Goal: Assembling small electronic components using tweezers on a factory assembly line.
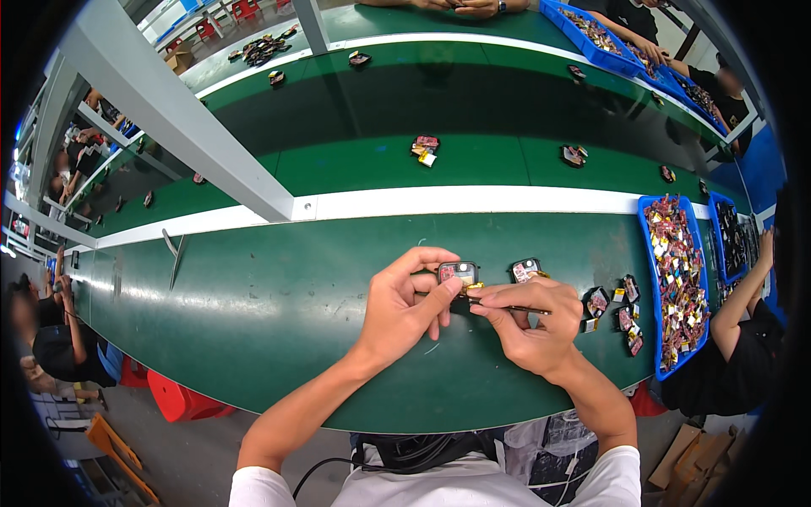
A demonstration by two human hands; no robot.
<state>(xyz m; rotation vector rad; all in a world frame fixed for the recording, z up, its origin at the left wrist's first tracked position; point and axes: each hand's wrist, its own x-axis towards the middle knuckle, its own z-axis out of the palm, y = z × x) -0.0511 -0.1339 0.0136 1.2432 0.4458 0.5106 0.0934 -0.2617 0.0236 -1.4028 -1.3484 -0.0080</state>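
My left hand [401,306] is closed around a small black casing [459,271] with a pale part and red wiring inside, its thumb pressed at the lower edge. My right hand [539,325] pinches a slim dark tool [534,311], which looks like tweezers. Its tip meets a small yellow-taped piece [473,288] at the casing's edge; whether that piece is attached cannot be seen. Just beyond my right fingers lies a similar casing [525,269] on the green bench [296,338]. Several more small units with red wires and yellow tape, such as this black one [596,301], lie to the right.
A blue bin [649,253] full of wired parts stands at the right, with another blue bin [718,221] behind it. Metal tweezers [176,258] lie at the left. A grey post [194,127] rises before a conveyor belt [355,101] carrying scattered units. Other people work around.
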